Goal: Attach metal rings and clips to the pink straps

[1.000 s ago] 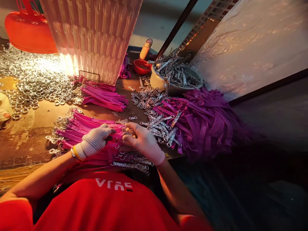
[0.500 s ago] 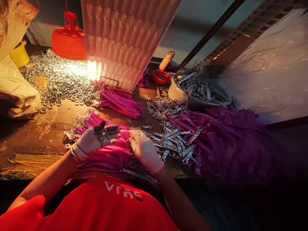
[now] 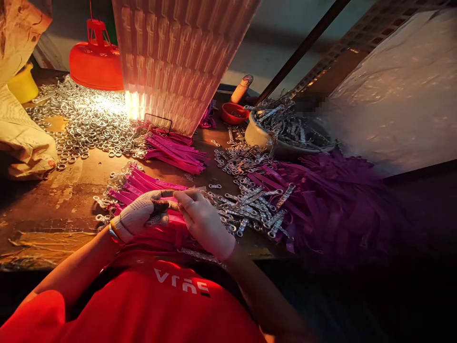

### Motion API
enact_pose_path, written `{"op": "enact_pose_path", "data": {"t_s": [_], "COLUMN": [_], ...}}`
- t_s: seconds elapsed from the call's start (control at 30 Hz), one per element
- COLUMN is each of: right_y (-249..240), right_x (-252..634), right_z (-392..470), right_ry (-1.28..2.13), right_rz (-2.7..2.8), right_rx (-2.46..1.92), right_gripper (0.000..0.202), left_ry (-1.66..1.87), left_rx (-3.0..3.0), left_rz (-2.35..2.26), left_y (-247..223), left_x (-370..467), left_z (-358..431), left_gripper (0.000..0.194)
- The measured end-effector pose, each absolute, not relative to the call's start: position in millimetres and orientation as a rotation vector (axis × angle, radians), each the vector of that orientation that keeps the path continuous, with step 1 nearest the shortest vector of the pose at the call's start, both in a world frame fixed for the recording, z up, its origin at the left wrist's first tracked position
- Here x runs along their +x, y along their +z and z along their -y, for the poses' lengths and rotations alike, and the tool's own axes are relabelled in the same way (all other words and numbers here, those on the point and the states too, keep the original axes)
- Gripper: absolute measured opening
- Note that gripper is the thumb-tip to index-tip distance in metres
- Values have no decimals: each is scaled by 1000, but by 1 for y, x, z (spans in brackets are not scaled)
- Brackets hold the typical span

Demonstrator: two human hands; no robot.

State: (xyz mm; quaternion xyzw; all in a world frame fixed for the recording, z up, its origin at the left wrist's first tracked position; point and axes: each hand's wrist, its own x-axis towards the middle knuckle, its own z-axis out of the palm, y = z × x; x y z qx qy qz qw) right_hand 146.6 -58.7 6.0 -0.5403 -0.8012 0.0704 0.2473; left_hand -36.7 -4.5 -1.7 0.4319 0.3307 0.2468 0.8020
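Observation:
My left hand (image 3: pixel 141 212), in a dotted white glove with dark fingertips, has its fingers curled in. The metal rings that lay on its palm are now hidden inside. My right hand (image 3: pixel 203 221), in a pale glove, meets the left fingertips in a pinch; what sits between them is too small to make out. Both hands are above a pile of pink straps (image 3: pixel 152 178) with metal rings at their left ends. Just right of my right hand lie silver ring-ended strips (image 3: pixel 253 202), heaped on the table (image 3: pixel 71 190).
A red lamp (image 3: pixel 96 64) lights a heap of metal rings (image 3: pixel 93 121) beside a ridged plastic sheet (image 3: pixel 178 62). More pink straps (image 3: pixel 174 150) lie below it. To the right are a red bowl (image 3: pixel 233 114), a bucket (image 3: pixel 257 133) of metal strips and a purple strap heap (image 3: pixel 332 200).
My left hand has turned from open palm up, with rings showing, to curled fingers. My right hand has shifted left, and its fingertips now meet the left ones. The view has shifted slightly.

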Motion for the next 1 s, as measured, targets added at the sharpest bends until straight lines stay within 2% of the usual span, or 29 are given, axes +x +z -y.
{"op": "enact_pose_path", "data": {"t_s": [0.23,0.33,0.43,0.57,0.67,0.77,0.83,0.97,1.0], "right_y": [3,-1,1,8,5,-6,-12,-17,-18], "right_x": [144,152,163,164,156,152,156,165,165], "right_z": [53,52,52,53,53,51,49,51,52], "right_ry": [-118,-221,-124,96,-12,-139,-107,17,81], "right_rz": [2497,2442,2404,2424,2249,1976,1836,1648,1648], "right_rx": [-1512,-1576,-1609,-1483,-1470,-1576,-1637,-1604,-1567], "right_gripper": [35,25,33,39,39,37,37,35,34], "left_ry": [455,575,668,566,614,658,642,581,585], "left_rx": [921,970,1070,1075,851,779,984,1903,1973], "left_rz": [-588,-694,-771,-730,-698,-685,-725,-975,-996], "left_y": [-4,-4,-4,3,10,13,11,1,-3], "left_x": [-22,-22,-26,-25,-17,-3,11,54,66], "left_z": [2,4,7,10,8,-7,-30,-100,-118], "left_gripper": [22,33,49,41,37,42,39,19,15]}}
